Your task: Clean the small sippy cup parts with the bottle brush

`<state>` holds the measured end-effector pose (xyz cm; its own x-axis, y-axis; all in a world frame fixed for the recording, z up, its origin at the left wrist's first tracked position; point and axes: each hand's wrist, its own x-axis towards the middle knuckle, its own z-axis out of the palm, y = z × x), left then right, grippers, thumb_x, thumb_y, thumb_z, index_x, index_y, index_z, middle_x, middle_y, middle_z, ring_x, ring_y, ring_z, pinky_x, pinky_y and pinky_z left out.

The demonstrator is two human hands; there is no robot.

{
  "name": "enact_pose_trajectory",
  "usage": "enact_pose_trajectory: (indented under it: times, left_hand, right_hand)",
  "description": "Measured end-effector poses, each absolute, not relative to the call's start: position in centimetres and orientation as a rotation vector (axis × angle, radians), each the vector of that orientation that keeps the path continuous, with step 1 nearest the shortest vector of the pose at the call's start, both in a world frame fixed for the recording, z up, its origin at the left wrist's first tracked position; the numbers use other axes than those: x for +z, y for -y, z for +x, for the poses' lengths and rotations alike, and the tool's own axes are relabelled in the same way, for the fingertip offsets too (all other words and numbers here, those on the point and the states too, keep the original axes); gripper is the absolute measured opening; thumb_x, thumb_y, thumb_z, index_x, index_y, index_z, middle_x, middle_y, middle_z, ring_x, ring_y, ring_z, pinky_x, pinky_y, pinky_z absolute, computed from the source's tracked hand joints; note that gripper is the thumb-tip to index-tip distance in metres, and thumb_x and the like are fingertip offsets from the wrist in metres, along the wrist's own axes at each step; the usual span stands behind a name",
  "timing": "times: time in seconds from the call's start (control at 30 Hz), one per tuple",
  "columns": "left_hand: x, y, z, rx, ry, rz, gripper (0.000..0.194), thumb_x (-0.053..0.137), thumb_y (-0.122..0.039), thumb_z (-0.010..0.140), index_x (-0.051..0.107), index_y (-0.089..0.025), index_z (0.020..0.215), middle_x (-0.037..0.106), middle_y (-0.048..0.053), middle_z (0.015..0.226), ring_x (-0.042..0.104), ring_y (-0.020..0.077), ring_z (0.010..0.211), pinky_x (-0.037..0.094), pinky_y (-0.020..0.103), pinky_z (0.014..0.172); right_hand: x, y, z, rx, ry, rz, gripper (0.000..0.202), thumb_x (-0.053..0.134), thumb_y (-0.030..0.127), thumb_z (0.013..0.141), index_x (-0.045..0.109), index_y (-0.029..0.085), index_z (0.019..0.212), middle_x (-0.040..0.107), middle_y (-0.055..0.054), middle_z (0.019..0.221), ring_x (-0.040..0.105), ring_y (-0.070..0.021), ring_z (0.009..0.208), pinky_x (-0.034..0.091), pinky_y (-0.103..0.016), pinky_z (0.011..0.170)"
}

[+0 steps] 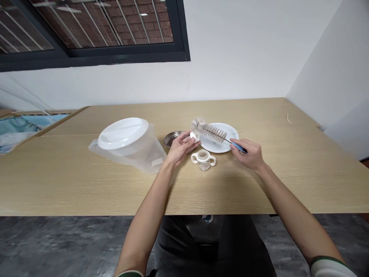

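Observation:
My left hand (182, 147) pinches a small white bottle cap (195, 137) over the middle of the table. My right hand (248, 153) grips the blue handle of a bottle brush (213, 131), whose pale bristles point left, the head just above and beside the cap. I cannot tell whether bristles and cap touch. Below the hands stands a clear baby bottle (204, 161) with two white side handles and an uncovered top. Behind the brush lies a white plate (230, 145). Partly hidden by my left hand is a round metal dish (170, 137).
A translucent pitcher (129, 148) with a white lid stands left of my left hand. A thin pale strip (288, 118) lies at the table's (100, 192) far right. The wall (245, 57) and a barred window (115, 27) are behind.

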<state>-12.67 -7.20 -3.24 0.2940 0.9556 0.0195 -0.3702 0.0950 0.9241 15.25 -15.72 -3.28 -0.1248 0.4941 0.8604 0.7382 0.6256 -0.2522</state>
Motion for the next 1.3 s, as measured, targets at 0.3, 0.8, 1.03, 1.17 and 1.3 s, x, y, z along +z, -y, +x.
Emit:
enact_pose_trajectory:
  times: [0.3,0.8,1.03,1.17,1.3]
  left_hand:
    - [-2.95,7.73,-12.56,1.102,-0.723,1.086,0.065,0.096,-0.015,0.063,0.068,-0.017,0.122,0.072,0.013,0.129,0.077,0.0241,0.104,0.06,0.037,0.102]
    - [-3.18,7.39,-12.8,1.116,-0.688,1.133,0.069,0.098,-0.022,0.063,0.066,-0.018,0.123,0.068,0.015,0.136,0.077,0.0221,0.099,0.063,0.04,0.099]
    - [-2.96,7.64,-12.81,1.08,-0.692,1.154,0.072,0.099,-0.024,0.062,0.064,-0.019,0.125,0.076,0.013,0.12,0.079,0.0248,0.095,0.062,0.041,0.095]
    - [-3.12,7.5,-12.71,1.086,-0.67,1.152,0.063,0.098,-0.024,0.063,0.068,-0.019,0.119,0.075,0.01,0.121,0.078,0.0211,0.095,0.062,0.037,0.097]
    - [-3.17,7.36,-12.74,1.107,-0.642,1.173,0.055,0.098,-0.026,0.063,0.072,-0.016,0.11,0.076,0.011,0.118,0.076,0.0207,0.099,0.062,0.036,0.097]
  right_hand:
    - [-3.93,15.25,15.58,-0.355,1.767,-1.076,0.021,0.06,0.026,0.096,0.077,0.017,0.106,0.077,-0.006,0.075,0.067,-0.0153,0.059,0.05,-0.028,0.055]
    - [-4.02,15.24,15.69,-0.361,1.819,-1.031,0.022,0.061,0.024,0.096,0.078,0.017,0.108,0.075,-0.004,0.072,0.064,-0.0137,0.056,0.048,-0.026,0.053]
    - [-3.4,15.51,15.59,-0.251,1.758,-1.006,0.021,0.062,0.026,0.095,0.078,0.019,0.106,0.077,-0.006,0.077,0.066,-0.0147,0.057,0.052,-0.027,0.055]
    - [-3.48,15.71,15.07,-0.245,1.837,-0.898,0.022,0.063,0.02,0.093,0.078,0.019,0.109,0.078,-0.005,0.079,0.065,-0.0128,0.056,0.052,-0.026,0.054]
    - [-3.78,15.49,15.28,-0.303,1.84,-0.901,0.023,0.063,0.018,0.092,0.078,0.018,0.109,0.077,-0.004,0.077,0.065,-0.0126,0.056,0.051,-0.025,0.054]
